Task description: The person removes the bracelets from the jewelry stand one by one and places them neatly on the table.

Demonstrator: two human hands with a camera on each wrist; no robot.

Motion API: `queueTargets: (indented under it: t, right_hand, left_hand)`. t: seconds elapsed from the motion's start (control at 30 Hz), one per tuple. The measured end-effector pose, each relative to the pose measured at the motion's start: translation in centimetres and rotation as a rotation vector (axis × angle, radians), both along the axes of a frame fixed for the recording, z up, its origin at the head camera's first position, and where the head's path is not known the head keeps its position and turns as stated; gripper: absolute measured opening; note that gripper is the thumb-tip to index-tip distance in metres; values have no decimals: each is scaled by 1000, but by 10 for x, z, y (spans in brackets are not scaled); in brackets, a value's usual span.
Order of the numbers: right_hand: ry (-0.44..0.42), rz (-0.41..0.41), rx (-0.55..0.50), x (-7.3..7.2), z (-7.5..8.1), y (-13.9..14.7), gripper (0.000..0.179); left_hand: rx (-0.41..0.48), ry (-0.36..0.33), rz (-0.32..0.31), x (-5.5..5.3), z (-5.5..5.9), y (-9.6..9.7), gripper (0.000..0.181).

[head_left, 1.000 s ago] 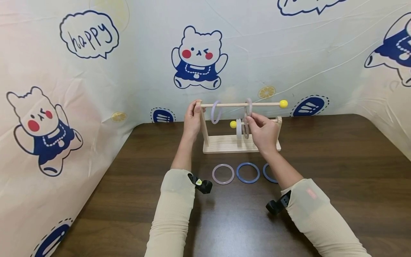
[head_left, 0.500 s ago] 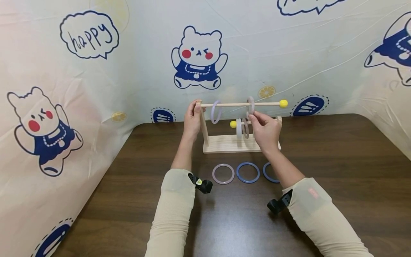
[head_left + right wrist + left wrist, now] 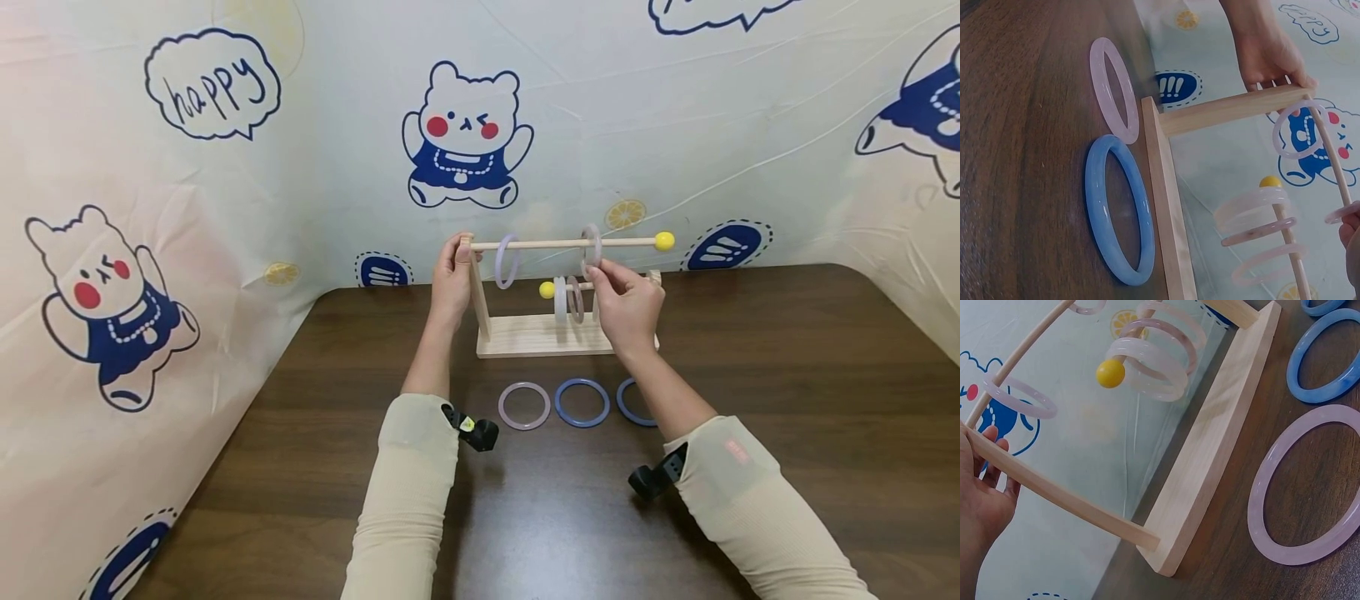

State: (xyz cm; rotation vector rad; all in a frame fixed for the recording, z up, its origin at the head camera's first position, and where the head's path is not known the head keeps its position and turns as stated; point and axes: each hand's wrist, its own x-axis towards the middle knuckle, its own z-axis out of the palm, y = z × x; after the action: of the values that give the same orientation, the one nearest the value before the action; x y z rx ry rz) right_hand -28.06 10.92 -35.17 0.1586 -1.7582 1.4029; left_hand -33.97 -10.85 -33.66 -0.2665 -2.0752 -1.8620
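A pale wooden bangle stand (image 3: 540,338) stands on the table with two rods, each ending in a yellow ball. My left hand (image 3: 451,290) grips the top of its left upright (image 3: 1060,487). With thumb and fingertips, my right hand (image 3: 630,308) pinches a pale bangle (image 3: 597,240) that hangs around the upper rod, toward the right. A lavender bangle (image 3: 498,265) hangs farther left on that same rod. White bangles (image 3: 1250,206), a brownish-pink bangle (image 3: 1254,234) and a pale pink bangle (image 3: 1254,275) circle the lower rod. My right hand partly hides the right upright.
In front of the stand, a pink bangle (image 3: 524,427), a blue bangle (image 3: 582,425) and another blue bangle (image 3: 622,403) lie in a row on the dark wooden table (image 3: 300,467). My right forearm covers part of the last one. A printed cloth (image 3: 337,125) hangs behind.
My right hand has slid the pinched bangle slightly to the right along the upper rod. The left hand keeps its grip on the upright, and the table bangles lie as before.
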Motion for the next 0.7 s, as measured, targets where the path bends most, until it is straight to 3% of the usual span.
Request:
queueTargets:
  t: [0.1, 0.3, 0.5, 0.7]
  right_hand:
    - [4, 1, -8, 0, 0, 1, 15]
    - [-15, -14, -37, 23, 22, -8, 14]
    - [-13, -22, -37, 27, 25, -7, 14]
    - [-18, -26, -39, 27, 25, -6, 14]
  left_hand:
    - [13, -19, -15, 3, 4, 0, 42]
    - [16, -29, -19, 24, 22, 5, 38]
    - [-3, -48, -14, 24, 22, 5, 38]
    - [46, -34, -27, 5, 6, 0, 41]
